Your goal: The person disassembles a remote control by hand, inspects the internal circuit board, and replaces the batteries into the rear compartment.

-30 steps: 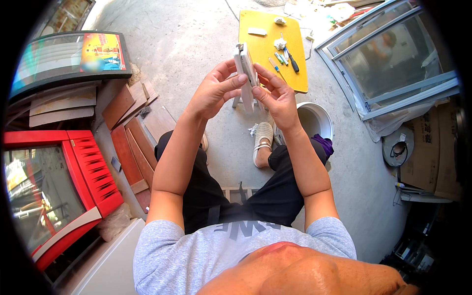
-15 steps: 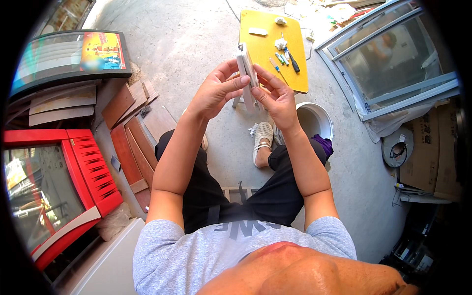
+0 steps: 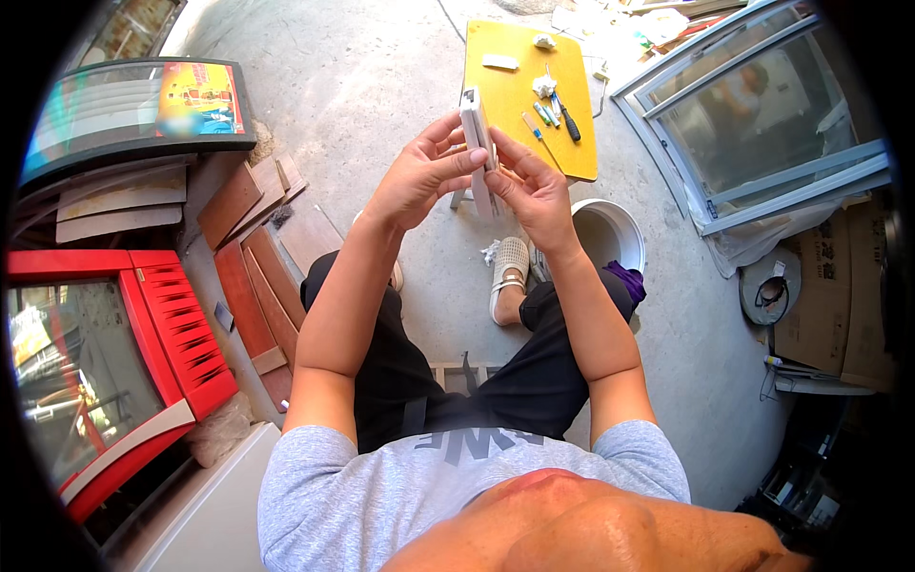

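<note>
A flat white rectangular device [image 3: 476, 124] stands nearly edge-on between my hands, above the near edge of a small yellow table [image 3: 491, 95]. My left hand [image 3: 416, 179] grips it from the left, thumb laid across its near edge. On the other side, my right hand [image 3: 536, 197] is closed on it with thumb and fingers. The device's broad faces are mostly hidden. On the table lie a dark-handled screwdriver [image 3: 571, 124], green batteries [image 3: 545, 113], a thin tool with a light handle [image 3: 534, 127], a small white flat piece [image 3: 499, 62] and crumpled white tissue [image 3: 543, 87].
Right of my legs stands a white bucket [image 3: 631, 234] with a purple cloth [image 3: 626, 279] by its rim. Framed glass windows [image 3: 762, 124] lean at the right. Wooden boards [image 3: 257, 296] and a red-framed cabinet [image 3: 181, 334] occupy the left.
The device has shifted very slightly, and the fingers of my right hand have moved a little against it. The things on the table stay put.
</note>
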The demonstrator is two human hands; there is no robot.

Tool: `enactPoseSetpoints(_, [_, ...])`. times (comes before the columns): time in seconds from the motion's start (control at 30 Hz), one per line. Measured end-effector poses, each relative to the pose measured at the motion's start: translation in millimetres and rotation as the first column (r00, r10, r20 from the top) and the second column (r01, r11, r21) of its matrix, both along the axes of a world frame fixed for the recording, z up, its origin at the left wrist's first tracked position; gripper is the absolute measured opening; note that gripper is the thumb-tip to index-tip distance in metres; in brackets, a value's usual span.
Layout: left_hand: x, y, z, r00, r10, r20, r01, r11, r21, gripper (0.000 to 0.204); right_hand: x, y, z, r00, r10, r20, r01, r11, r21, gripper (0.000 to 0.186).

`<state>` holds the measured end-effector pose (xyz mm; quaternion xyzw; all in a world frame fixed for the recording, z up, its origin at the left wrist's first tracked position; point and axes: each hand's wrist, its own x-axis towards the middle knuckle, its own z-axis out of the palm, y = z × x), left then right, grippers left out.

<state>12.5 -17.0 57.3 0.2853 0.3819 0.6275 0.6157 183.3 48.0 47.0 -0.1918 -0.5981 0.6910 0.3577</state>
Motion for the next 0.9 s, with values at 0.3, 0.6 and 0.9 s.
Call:
enactPoseSetpoints(0.3, [-2.8, -1.5, -0.2, 1.000, -0.005, -0.028, 0.005, 1.000, 0.004, 0.081, 0.3, -0.8, -3.1, 0.999, -0.025, 0.047, 0.020, 0.994, 0.110, 0.051])
enactPoseSetpoints(0.6, [-4.5, -2.1, 3.0, 0.997, -0.040, -0.060, 0.039, 0.999, -0.022, 0.077, 0.0, -1.5, -5.0, 0.997, -0.039, 0.060, 0.030, 0.990, 0.135, 0.051])
enactPoseSetpoints(0.9, [-6.8, 0.8, -5.6, 0.990, -0.064, -0.128, 0.052, 0.994, -0.092, 0.062, -2.5, -4.4, -7.1, 0.989, -0.102, 0.107, 0.080, 0.978, 0.195, 0.049])
